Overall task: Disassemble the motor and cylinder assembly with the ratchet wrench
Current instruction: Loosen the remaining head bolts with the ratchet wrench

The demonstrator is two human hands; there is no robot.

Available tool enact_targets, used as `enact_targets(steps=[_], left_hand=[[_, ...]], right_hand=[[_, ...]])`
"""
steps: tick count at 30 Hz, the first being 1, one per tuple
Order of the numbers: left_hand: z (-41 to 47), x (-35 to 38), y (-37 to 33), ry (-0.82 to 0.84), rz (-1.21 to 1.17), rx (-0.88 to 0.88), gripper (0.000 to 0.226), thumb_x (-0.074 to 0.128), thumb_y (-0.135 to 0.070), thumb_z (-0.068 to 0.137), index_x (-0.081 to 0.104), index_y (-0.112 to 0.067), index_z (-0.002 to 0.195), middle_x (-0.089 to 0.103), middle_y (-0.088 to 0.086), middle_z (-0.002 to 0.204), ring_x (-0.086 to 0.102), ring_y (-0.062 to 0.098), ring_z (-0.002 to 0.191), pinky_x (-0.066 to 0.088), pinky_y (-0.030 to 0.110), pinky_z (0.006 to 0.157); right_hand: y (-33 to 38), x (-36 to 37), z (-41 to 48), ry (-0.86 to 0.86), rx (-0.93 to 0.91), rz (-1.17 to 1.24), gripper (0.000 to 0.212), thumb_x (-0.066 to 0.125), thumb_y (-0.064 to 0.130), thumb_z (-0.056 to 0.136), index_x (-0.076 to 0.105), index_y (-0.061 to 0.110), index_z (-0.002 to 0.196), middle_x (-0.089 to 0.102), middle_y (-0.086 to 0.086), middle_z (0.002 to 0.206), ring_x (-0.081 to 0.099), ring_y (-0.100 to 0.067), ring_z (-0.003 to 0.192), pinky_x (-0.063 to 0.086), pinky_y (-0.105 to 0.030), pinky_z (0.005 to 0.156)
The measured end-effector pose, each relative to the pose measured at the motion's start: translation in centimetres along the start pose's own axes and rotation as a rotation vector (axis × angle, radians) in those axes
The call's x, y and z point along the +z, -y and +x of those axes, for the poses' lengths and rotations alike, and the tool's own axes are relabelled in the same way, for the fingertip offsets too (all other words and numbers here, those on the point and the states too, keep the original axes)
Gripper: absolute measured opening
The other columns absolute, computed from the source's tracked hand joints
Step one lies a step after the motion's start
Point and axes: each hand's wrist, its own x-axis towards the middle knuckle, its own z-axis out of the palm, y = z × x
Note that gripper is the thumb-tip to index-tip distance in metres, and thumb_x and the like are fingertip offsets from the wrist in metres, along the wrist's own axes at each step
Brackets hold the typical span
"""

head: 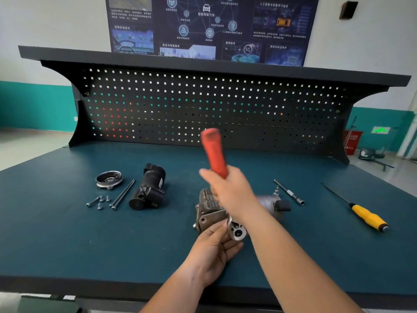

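The grey metal motor and cylinder assembly [211, 213] lies in the middle of the green workbench [56, 233]. My left hand [214, 247] holds its near end, fingers curled round the housing by the mounting lug [238, 232]. My right hand [232, 190] grips the red-handled ratchet wrench [214, 152], whose handle stands up and is blurred; the wrench head is hidden behind my hand, over the assembly.
A black motor part [149, 188], a round metal cover [109, 179], two long bolts [123, 195] and several small screws [100, 202] lie to the left. An extension bar [288, 192] and a yellow-handled screwdriver [365, 216] lie to the right. A pegboard [203, 109] stands behind.
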Motion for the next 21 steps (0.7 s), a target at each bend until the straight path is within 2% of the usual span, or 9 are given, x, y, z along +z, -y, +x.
enact_targets(steps=[3, 6, 7, 8, 10, 12, 14, 17, 21], left_hand=[[-0.3, 0.1, -0.1, -0.001, -0.017, 0.004, 0.031, 0.045, -0.009, 0.096, 0.071, -0.006, 0.080, 0.072, 0.012, 0.076, 0.070, 0.018, 0.065, 0.058, 0.028, 0.061], [-0.5, 0.1, -0.2, 0.013, -0.049, 0.011, 0.034, 0.044, -0.004, 0.096, 0.070, -0.003, 0.075, 0.069, 0.010, 0.065, 0.068, 0.016, 0.057, 0.055, 0.026, 0.053], [-0.5, 0.1, -0.2, 0.017, -0.056, 0.013, 0.038, 0.044, -0.004, 0.096, 0.072, -0.005, 0.070, 0.068, 0.008, 0.062, 0.067, 0.015, 0.054, 0.055, 0.025, 0.053], [-0.4, 0.0, -0.1, 0.020, -0.059, 0.014, 0.043, 0.044, -0.005, 0.095, 0.073, -0.008, 0.064, 0.068, 0.007, 0.061, 0.067, 0.014, 0.053, 0.056, 0.025, 0.054], [-0.4, 0.1, -0.2, 0.021, -0.058, 0.015, 0.039, 0.048, -0.006, 0.092, 0.076, -0.008, 0.065, 0.072, 0.010, 0.071, 0.069, 0.015, 0.061, 0.059, 0.027, 0.062], [-0.3, 0.1, -0.2, 0.007, -0.059, 0.013, 0.031, 0.050, -0.004, 0.091, 0.076, -0.006, 0.074, 0.073, 0.013, 0.082, 0.070, 0.018, 0.069, 0.058, 0.029, 0.070], [-0.5, 0.2, -0.2, 0.001, -0.054, 0.008, 0.024, 0.051, -0.003, 0.090, 0.073, -0.003, 0.082, 0.072, 0.014, 0.085, 0.070, 0.019, 0.071, 0.057, 0.030, 0.072], [-0.5, 0.2, -0.2, -0.001, -0.056, 0.008, 0.022, 0.050, -0.004, 0.091, 0.071, -0.003, 0.086, 0.072, 0.013, 0.085, 0.069, 0.018, 0.070, 0.057, 0.029, 0.071], [-0.3, 0.2, -0.2, -0.031, -0.112, -0.014, 0.024, 0.051, -0.007, 0.092, 0.073, -0.006, 0.083, 0.073, 0.010, 0.080, 0.070, 0.015, 0.065, 0.057, 0.023, 0.058]], right_hand=[[0.3, 2.0, 0.2, 0.151, -0.047, -0.220, 0.041, 0.065, 0.028, 0.087, 0.048, 0.022, 0.050, 0.037, 0.014, 0.035, 0.031, -0.002, 0.035, 0.025, -0.015, 0.039], [0.5, 2.7, -0.2, 0.245, -0.060, -0.279, 0.049, 0.063, 0.028, 0.089, 0.055, 0.047, 0.046, 0.037, 0.016, 0.033, 0.035, -0.002, 0.035, 0.026, -0.012, 0.038], [0.5, 2.6, -0.2, 0.247, -0.055, -0.266, 0.049, 0.062, 0.028, 0.090, 0.055, 0.046, 0.045, 0.037, 0.015, 0.033, 0.035, -0.002, 0.035, 0.026, -0.012, 0.038], [0.5, 2.4, -0.2, 0.231, -0.046, -0.239, 0.046, 0.063, 0.029, 0.089, 0.055, 0.038, 0.045, 0.036, 0.014, 0.034, 0.033, -0.002, 0.035, 0.025, -0.012, 0.039], [0.3, 1.8, -0.2, 0.169, -0.026, -0.153, 0.047, 0.064, 0.032, 0.088, 0.041, 0.022, 0.048, 0.032, 0.013, 0.039, 0.028, -0.004, 0.038, 0.026, -0.018, 0.043], [-0.1, 1.4, -0.4, 0.106, -0.033, -0.098, 0.046, 0.065, 0.035, 0.087, 0.033, 0.024, 0.056, 0.031, 0.012, 0.045, 0.028, -0.007, 0.043, 0.027, -0.026, 0.050], [-0.6, 1.1, -0.9, 0.068, -0.070, -0.034, 0.043, 0.065, 0.033, 0.087, 0.034, 0.024, 0.058, 0.031, 0.012, 0.047, 0.028, -0.007, 0.045, 0.028, -0.025, 0.050], [-1.2, 0.7, -1.4, -0.008, -0.075, 0.103, 0.042, 0.066, 0.028, 0.088, 0.036, 0.023, 0.059, 0.032, 0.013, 0.044, 0.027, -0.005, 0.040, 0.025, -0.017, 0.042], [-1.1, -0.6, -1.6, -0.162, 0.003, 0.464, 0.037, 0.058, 0.023, 0.091, 0.035, 0.018, 0.062, 0.030, 0.012, 0.041, 0.024, -0.003, 0.034, 0.021, -0.014, 0.034]])
